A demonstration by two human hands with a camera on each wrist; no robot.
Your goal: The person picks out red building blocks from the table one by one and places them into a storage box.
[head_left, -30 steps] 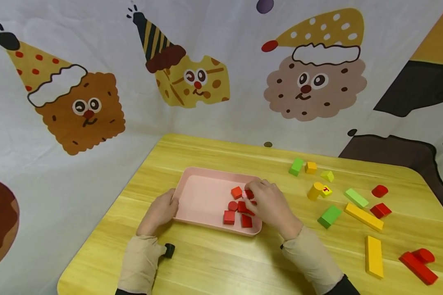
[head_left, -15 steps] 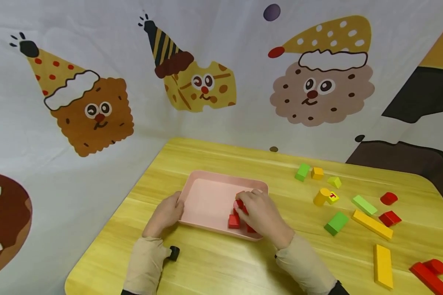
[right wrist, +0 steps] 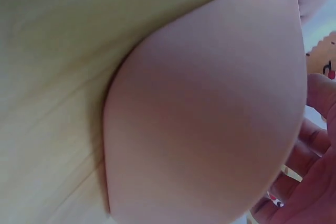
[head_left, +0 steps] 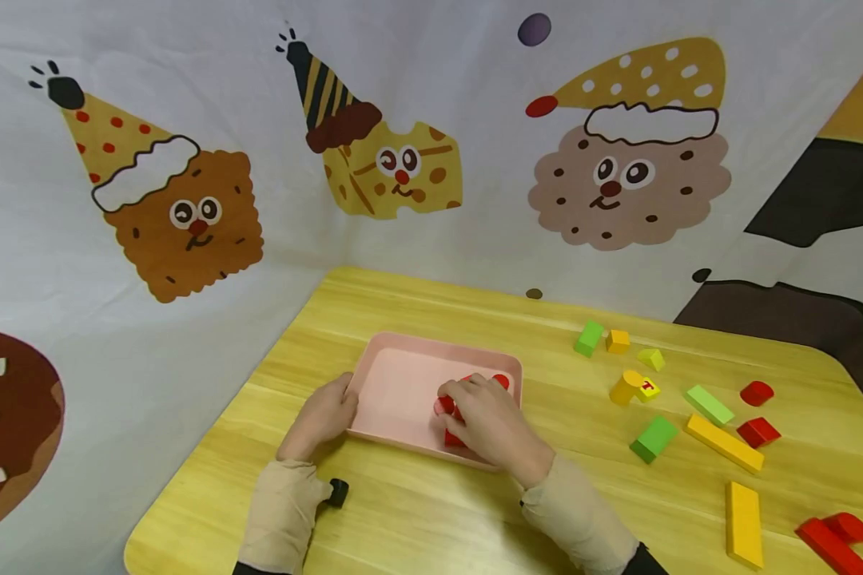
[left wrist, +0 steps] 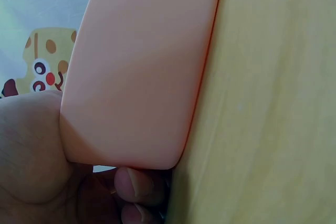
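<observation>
A shallow pink tray (head_left: 403, 375) lies on the table, with several red blocks (head_left: 501, 381) in its right part. My left hand (head_left: 324, 411) grips the tray's left end, thumb at the rim; in the left wrist view its fingers (left wrist: 137, 184) curl beneath the tray's corner. My right hand (head_left: 491, 423) reaches over the right part of the tray. Between its thumb and fingers it pinches a small red block with a round pinkish end (head_left: 443, 406). That hand covers most of the other red blocks. The right wrist view mainly shows the tray's outer wall (right wrist: 210, 114).
Right of the tray lie loose blocks: green (head_left: 654, 438), a yellow cylinder (head_left: 625, 388), long yellow ones (head_left: 744, 523) and red ones (head_left: 758, 432). A printed cloth (head_left: 489, 247) hangs behind the wooden table (head_left: 403, 519).
The right hand has moved left and toward the person inside the tray, carrying the pinched block. A round red block at the right back now shows. The left hand keeps its hold.
</observation>
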